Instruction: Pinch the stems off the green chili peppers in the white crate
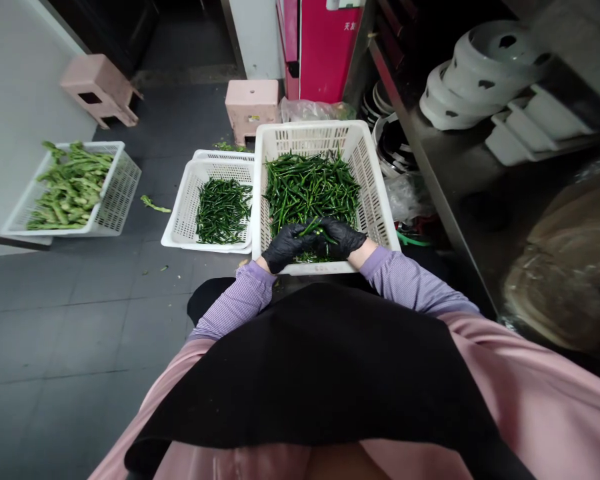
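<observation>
Handful of green peppers, slim and long: held between the two hands, above the near end of the large crate
Left hand, black glove, striped purple sleeve: fingers curled in on the handful
Right hand, black glove, matching sleeve: fingers bent around the same peppers, exact gap between the tips too small to tell
Pile of like peppers: loose, under and beyond the hands, in the large white crate with slotted walls
Smaller white crate, just beside it on the left: a lesser heap of green peppers
Third white crate, farther left, well apart: thick pale-green stalks
Pink stool: behind the two pepper crates
Metal shelf, right: stacked white vessels
</observation>
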The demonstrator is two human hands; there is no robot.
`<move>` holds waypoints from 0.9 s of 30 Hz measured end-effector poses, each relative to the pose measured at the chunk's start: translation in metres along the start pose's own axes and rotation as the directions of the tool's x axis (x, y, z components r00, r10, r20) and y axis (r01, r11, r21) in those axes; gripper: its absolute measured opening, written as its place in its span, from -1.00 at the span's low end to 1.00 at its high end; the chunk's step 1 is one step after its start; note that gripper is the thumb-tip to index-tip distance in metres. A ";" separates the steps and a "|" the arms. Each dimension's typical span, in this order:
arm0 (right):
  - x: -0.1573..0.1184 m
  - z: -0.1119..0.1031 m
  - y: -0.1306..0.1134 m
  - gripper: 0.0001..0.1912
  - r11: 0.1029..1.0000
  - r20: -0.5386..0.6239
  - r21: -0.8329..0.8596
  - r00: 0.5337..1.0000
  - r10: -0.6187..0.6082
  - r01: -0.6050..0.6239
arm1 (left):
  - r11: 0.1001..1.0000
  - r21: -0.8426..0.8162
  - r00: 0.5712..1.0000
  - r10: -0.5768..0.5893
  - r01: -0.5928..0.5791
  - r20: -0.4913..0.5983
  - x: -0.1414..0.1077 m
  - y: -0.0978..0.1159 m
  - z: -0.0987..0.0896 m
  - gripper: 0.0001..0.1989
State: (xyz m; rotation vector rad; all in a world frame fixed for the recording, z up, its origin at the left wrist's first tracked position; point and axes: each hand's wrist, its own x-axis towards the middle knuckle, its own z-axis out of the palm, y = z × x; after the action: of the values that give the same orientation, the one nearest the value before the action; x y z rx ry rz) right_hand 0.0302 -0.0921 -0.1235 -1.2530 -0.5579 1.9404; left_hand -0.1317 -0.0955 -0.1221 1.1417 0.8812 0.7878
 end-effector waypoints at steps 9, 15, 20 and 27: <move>-0.015 -0.012 -0.010 -0.63 0.904 -0.013 -0.212 0.924 -0.382 0.371 | 0.997 0.073 0.999 -0.025 0.027 -0.024 0.003 -0.006 -0.007 -0.46; -0.004 -0.007 -0.009 -0.49 0.814 -0.180 -0.327 0.814 -0.552 0.479 | 0.992 -0.021 0.986 -0.125 0.123 -0.115 0.003 -0.003 -0.001 -0.53; -0.003 -0.008 -0.014 -0.56 0.799 -0.180 -0.319 0.795 -0.579 0.510 | 0.992 -0.013 0.978 -0.127 0.127 -0.168 0.000 0.000 0.003 -0.48; -0.018 -0.011 -0.011 -0.64 0.990 -0.061 -0.093 0.992 -0.109 0.103 | 0.973 0.226 0.992 0.010 -0.038 0.124 0.001 -0.008 -0.004 -0.46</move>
State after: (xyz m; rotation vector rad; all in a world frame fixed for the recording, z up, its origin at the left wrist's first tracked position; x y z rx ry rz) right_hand 0.0485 -0.0998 -0.1106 -1.3114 -0.6701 1.7966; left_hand -0.1340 -0.0954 -0.1304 1.3907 0.8716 0.6398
